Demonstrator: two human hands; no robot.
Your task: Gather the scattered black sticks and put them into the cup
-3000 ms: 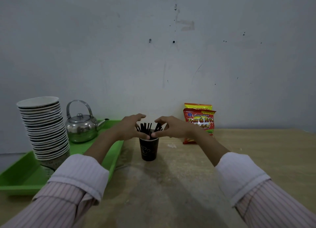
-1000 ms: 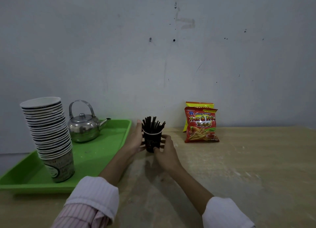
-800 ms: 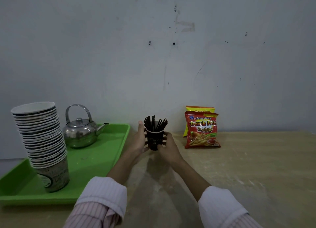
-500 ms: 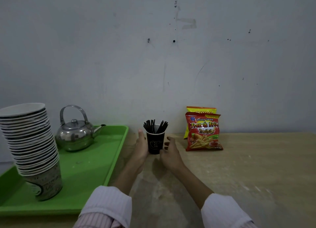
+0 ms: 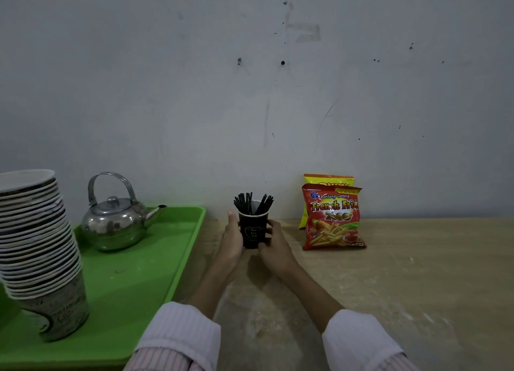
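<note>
A black paper cup point(image 5: 252, 233) stands upright on the wooden table point(image 5: 403, 281), near the wall. Several black sticks point(image 5: 251, 202) stand in it, fanned out above the rim. My left hand point(image 5: 232, 240) presses against the cup's left side with the thumb pointing up. My right hand point(image 5: 275, 248) wraps its fingers around the cup's right side and lower front. I see no loose sticks on the table.
A green tray point(image 5: 133, 276) lies left of the cup. It carries a steel kettle point(image 5: 115, 226) and a tall leaning stack of paper cups point(image 5: 36, 245). Two snack bags point(image 5: 332, 217) lean on the wall just right of the cup.
My hands went from the stick tops down to the cup's sides. The cup moved back toward the wall. Half a second ago my fingers were slightly off it; now they close on it.
</note>
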